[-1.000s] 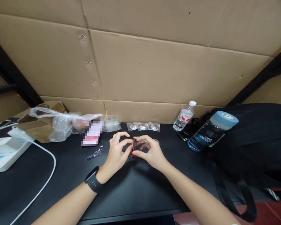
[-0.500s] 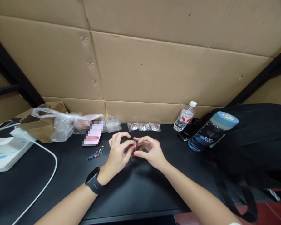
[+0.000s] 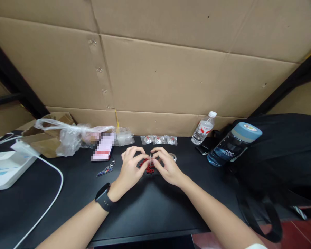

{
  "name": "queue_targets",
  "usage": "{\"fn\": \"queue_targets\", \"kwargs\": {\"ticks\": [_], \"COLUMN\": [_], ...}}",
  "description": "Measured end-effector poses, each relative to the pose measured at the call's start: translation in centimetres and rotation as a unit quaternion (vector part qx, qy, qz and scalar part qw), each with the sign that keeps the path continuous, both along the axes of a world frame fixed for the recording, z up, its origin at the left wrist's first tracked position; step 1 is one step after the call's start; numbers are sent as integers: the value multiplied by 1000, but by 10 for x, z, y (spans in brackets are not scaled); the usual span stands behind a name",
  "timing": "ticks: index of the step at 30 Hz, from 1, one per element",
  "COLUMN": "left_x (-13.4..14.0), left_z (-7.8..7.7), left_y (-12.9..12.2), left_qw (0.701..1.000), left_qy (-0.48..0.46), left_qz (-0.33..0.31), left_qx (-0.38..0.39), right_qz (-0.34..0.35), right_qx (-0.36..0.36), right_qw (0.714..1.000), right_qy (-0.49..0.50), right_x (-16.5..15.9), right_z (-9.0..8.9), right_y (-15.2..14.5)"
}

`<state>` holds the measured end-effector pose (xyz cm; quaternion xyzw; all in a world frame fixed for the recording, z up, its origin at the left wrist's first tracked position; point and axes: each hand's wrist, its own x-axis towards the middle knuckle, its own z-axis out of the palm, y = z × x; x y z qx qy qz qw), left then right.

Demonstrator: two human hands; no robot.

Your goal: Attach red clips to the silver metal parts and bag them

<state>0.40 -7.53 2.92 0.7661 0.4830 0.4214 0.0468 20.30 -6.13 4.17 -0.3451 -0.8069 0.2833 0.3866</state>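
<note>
Over the middle of the black table, my left hand [image 3: 134,164] and my right hand [image 3: 168,166] face each other, thumbs and fingers pinching a thin silvery piece [image 3: 150,158] between them. It is seen edge-on, so its exact kind does not show. A bundle of red cord [image 3: 150,170] lies just beneath and behind the fingertips, partly hidden by them. Behind my right hand a round, pale-rimmed object [image 3: 173,156] shows in part. Along the back, several silvery discs in clear wrappers [image 3: 159,139] lie in a row.
To the left are a phone [image 3: 103,148], a keychain [image 3: 106,171], clear plastic bags [image 3: 69,138], and a white power strip [image 3: 12,167] with a cable. A water bottle [image 3: 203,128], a blue-lidded bottle [image 3: 230,145] and a black bag [image 3: 282,155] stand right. A cardboard wall [image 3: 168,79] closes the back.
My right hand's fingers have shifted and straightened around the thin piece. More of the red cord and of the round object behind my right hand now shows.
</note>
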Motion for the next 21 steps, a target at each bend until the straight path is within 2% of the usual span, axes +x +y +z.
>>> {"fn": "queue_targets", "kwargs": {"ticks": [5, 9, 12, 15, 17, 21], "left_x": [3, 7, 6, 1, -3, -7], "left_z": [-3, -9, -11, -10, -9, -11], "left_y": [1, 1, 5, 9, 11, 12], "left_qw": [993, 987, 986, 988, 989, 977], "left_qy": [-47, -7, 2, -4, 24, 128], "left_qz": [-39, -78, -82, -65, -63, -128], "left_qx": [-100, -140, -148, -143, -131, -111], "right_qz": [-13, -3, -5, 5, 12, 47], "right_qx": [37, 50, 59, 54, 48, 31], "right_qw": [998, 998, 996, 991, 984, 967], "right_qy": [-47, -48, -63, -125, -172, -248], "right_x": [4, 10, 18, 31, 41, 56], "right_z": [2, 8, 13, 18, 20, 21], "right_y": [2, 3, 7, 12, 15, 19]}}
